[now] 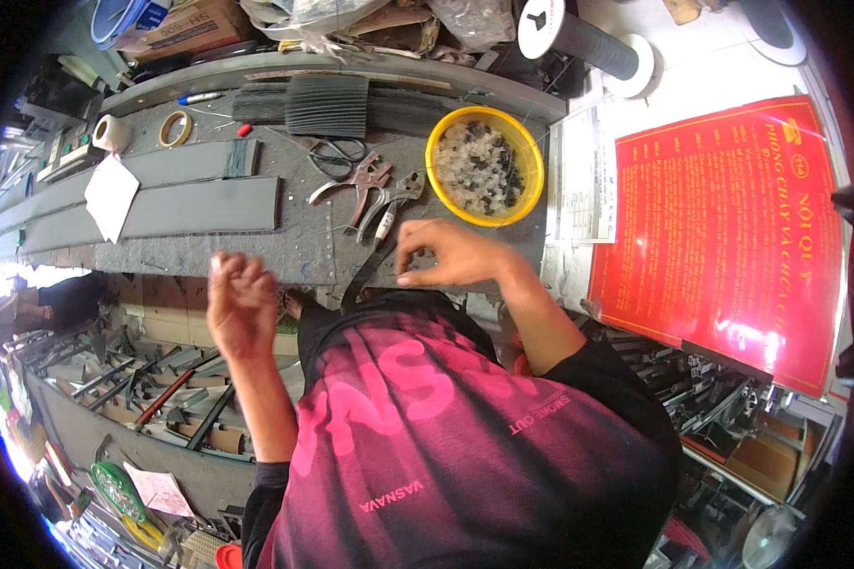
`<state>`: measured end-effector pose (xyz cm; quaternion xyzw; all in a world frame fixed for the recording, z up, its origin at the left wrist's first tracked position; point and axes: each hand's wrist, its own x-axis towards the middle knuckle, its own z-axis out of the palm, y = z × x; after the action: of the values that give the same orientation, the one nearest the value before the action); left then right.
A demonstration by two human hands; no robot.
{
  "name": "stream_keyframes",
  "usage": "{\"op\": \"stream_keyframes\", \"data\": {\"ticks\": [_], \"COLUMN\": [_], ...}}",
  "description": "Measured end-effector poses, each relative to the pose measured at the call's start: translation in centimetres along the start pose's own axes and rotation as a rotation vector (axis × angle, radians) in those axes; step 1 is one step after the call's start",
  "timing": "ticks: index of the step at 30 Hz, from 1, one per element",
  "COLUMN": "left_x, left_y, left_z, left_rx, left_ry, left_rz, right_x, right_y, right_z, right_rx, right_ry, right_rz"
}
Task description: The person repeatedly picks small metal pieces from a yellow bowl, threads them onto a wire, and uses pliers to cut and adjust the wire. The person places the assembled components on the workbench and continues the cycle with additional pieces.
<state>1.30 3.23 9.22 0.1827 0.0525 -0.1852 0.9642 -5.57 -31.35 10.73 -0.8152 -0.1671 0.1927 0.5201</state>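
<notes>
Pliers near curled right fingers

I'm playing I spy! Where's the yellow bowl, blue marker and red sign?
Yellow bowl (535, 171), head view: rim's right side.
Blue marker (199, 98), head view: its middle.
Red sign (716, 242), head view: its middle.

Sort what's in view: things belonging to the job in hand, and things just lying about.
Likely the job's, being nearest the left hand or right hand:
plier-like tools
yellow bowl of small pieces
flat grey strips

Probably just lying about:
marker
white tape roll
spool
red sign
</notes>
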Motion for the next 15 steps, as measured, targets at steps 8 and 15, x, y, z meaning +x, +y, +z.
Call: {"op": "stream_keyframes", "data": {"ticks": [8, 15], "left_x": [-2.3, -4.7], "left_y": [10.9, 12.3], "left_z": [4.1, 6.0], "left_rx": [0.045, -0.066], "left_ry": [-0.192, -0.24], "left_rz": [0.256, 0.224], "right_x": [-4.4, -3.3], "right_y": [1.6, 3.7], "right_z": [-4.7, -4.1], "right_rx": [-0.275, -0.287], "right_ry": [0.617, 0.702], "right_rz": [0.305, 0.358]}}
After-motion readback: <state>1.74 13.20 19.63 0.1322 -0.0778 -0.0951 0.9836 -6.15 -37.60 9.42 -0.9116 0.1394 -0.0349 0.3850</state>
